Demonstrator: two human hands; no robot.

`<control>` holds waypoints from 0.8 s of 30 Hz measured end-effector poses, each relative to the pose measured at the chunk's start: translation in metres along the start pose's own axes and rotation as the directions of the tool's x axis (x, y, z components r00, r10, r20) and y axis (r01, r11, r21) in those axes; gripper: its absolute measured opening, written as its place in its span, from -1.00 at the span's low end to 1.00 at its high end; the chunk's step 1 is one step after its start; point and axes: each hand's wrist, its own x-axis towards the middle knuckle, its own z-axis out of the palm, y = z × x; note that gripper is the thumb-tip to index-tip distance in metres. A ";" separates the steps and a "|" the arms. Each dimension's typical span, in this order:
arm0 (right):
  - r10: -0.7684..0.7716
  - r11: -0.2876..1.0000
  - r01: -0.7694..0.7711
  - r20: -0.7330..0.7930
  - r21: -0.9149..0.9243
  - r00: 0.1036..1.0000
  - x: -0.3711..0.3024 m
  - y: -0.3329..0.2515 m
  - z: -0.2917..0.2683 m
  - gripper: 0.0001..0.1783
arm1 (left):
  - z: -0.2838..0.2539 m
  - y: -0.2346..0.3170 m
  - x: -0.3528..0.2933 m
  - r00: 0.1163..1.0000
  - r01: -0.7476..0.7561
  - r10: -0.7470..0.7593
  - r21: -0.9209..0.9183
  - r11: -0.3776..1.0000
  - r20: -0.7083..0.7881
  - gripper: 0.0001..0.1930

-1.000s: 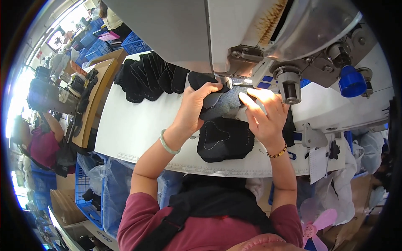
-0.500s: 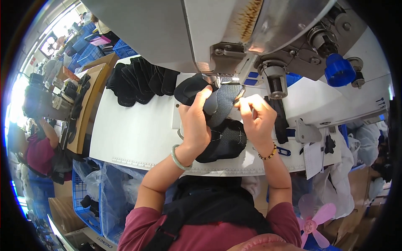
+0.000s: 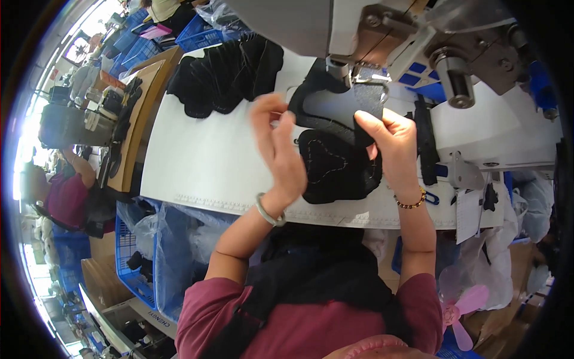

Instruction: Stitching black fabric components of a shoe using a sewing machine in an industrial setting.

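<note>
A grey fabric piece (image 3: 335, 106) with a dark padded border lies under the head of the sewing machine (image 3: 287, 24). My right hand (image 3: 394, 140) pinches its right edge between thumb and fingers, just in front of the presser foot area. Off to the left of the piece, my left hand (image 3: 280, 149) hovers over the white table, fingers curved and apart, slightly blurred. I see nothing held in it. Nearer to me, partly under the grey piece, rest black fabric pieces (image 3: 329, 167) with white stitched outlines on top.
Overlapping black fabric pieces (image 3: 221, 78) lie at the back left of the white table (image 3: 197, 161). A blue thread snipper (image 3: 430, 198) and a black strip (image 3: 425, 143) are on the right. Plastic-lined blue baskets (image 3: 136, 263) stand below the left edge. Another person (image 3: 66, 197) sits far left.
My left hand has let go of the fabric and moved left of it. The right hand has come down onto the fabric's right edge. The whole view has shifted.
</note>
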 end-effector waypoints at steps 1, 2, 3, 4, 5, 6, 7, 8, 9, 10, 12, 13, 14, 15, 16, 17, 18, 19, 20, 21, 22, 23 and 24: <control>-0.009 1.000 0.009 -0.014 -0.002 1.000 0.000 0.000 0.001 -0.80 | -0.014 -0.007 0.009 0.962 -0.271 0.266 0.155 0.950 0.056 -0.65; -0.018 1.000 0.018 -0.025 -0.005 1.000 0.001 0.001 0.002 -0.81 | -0.025 -0.011 0.017 0.853 -0.522 0.501 0.282 0.805 0.149 -0.55; -0.027 1.000 0.026 -0.026 -0.008 0.999 0.001 0.002 0.001 -0.81 | -0.029 -0.002 0.026 0.737 -0.673 0.552 0.349 0.652 0.391 -0.46; -0.020 1.000 0.020 -0.026 -0.002 0.999 0.002 0.003 0.002 -0.81 | -0.024 0.007 0.031 0.648 -0.746 0.510 0.335 0.576 0.565 -0.39; -0.017 1.000 0.016 -0.038 -0.017 0.999 0.002 0.002 0.002 -0.81 | -0.021 0.010 0.033 0.597 -0.782 0.467 0.343 0.521 0.652 -0.36; -0.016 0.999 0.014 -0.051 -0.033 0.999 0.002 0.001 0.002 -0.81 | -0.017 0.011 0.034 0.542 -0.816 0.416 0.341 0.466 0.730 -0.31; -0.011 1.000 0.011 -0.056 0.007 0.998 0.002 0.000 0.004 -0.80 | -0.014 0.004 0.033 0.543 -0.809 0.439 0.306 0.502 0.716 -0.22; -0.013 1.000 0.013 -0.061 0.009 0.998 0.001 0.000 0.004 -0.80 | -0.012 0.000 0.034 0.538 -0.811 0.440 0.300 0.502 0.719 -0.22; -0.010 1.000 0.010 -0.062 0.010 0.998 0.001 0.001 0.004 -0.79 | -0.010 -0.002 0.034 0.574 -0.771 0.437 0.276 0.574 0.693 -0.24; -0.008 1.000 0.009 -0.064 0.011 0.998 0.001 0.001 0.004 -0.78 | -0.009 -0.003 0.035 0.608 -0.726 0.431 0.247 0.641 0.667 -0.26; -0.008 0.994 0.002 -0.056 -0.110 0.998 -0.001 -0.001 -0.005 -0.85 | -0.007 -0.001 0.041 0.545 -0.794 0.487 0.235 0.560 0.682 -0.35; -0.002 0.973 -0.008 -0.047 -0.229 0.999 -0.002 -0.002 -0.010 -0.91 | -0.006 0.000 0.044 0.482 -0.851 0.533 0.225 0.474 0.695 -0.43; -0.013 0.973 0.002 -0.049 -0.231 0.999 -0.002 0.000 -0.014 -0.91 | -0.003 0.000 0.045 0.475 -0.856 0.543 0.220 0.469 0.693 -0.43; -0.482 0.780 0.382 -0.086 -0.496 0.872 -0.001 0.007 -0.018 -0.92 | -0.003 0.002 0.045 0.455 -0.875 0.562 0.231 0.425 0.691 -0.52; -0.834 0.379 0.591 0.014 -0.712 0.551 0.000 0.010 -0.023 -0.83 | -0.001 0.003 0.046 0.434 -0.893 0.580 0.243 0.379 0.689 -0.60; -0.832 0.189 0.640 0.224 -0.745 0.507 0.000 0.004 -0.028 -0.67 | -0.001 0.005 0.047 0.413 -0.903 0.593 0.228 0.363 0.691 -0.66; -0.838 0.184 0.639 0.221 -0.747 0.500 0.002 -0.001 -0.032 -0.67 | 0.000 0.008 0.047 0.404 -0.908 0.599 0.221 0.357 0.691 -0.66; -0.760 0.160 0.706 0.371 -0.690 0.534 0.006 -0.007 -0.035 -0.67 | 0.001 0.010 0.045 0.383 -0.919 0.589 0.227 0.323 0.712 -0.68; -0.662 0.149 0.767 0.513 -0.624 0.546 0.009 -0.010 -0.038 -0.68 | 0.002 0.012 0.042 0.362 -0.929 0.577 0.232 0.289 0.732 -0.71; -0.659 0.207 0.776 0.501 -0.596 0.561 0.014 -0.013 -0.042 -0.68 | 0.002 0.013 0.039 0.361 -0.930 0.571 0.243 0.275 0.737 -0.73; -0.664 0.203 0.775 0.497 -0.598 0.558 0.015 -0.013 -0.044 -0.68 | 0.001 0.016 0.037 0.354 -0.933 0.575 0.237 0.269 0.738 -0.73; -0.647 0.216 0.779 0.512 -0.589 0.566 0.018 -0.015 -0.048 -0.69 | 0.003 0.017 0.036 0.374 -0.925 0.564 0.256 0.280 0.736 -0.72; -0.627 0.229 0.782 0.526 -0.580 0.574 0.019 -0.015 -0.051 -0.70 | 0.004 0.018 0.035 0.396 -0.916 0.552 0.275 0.291 0.734 -0.70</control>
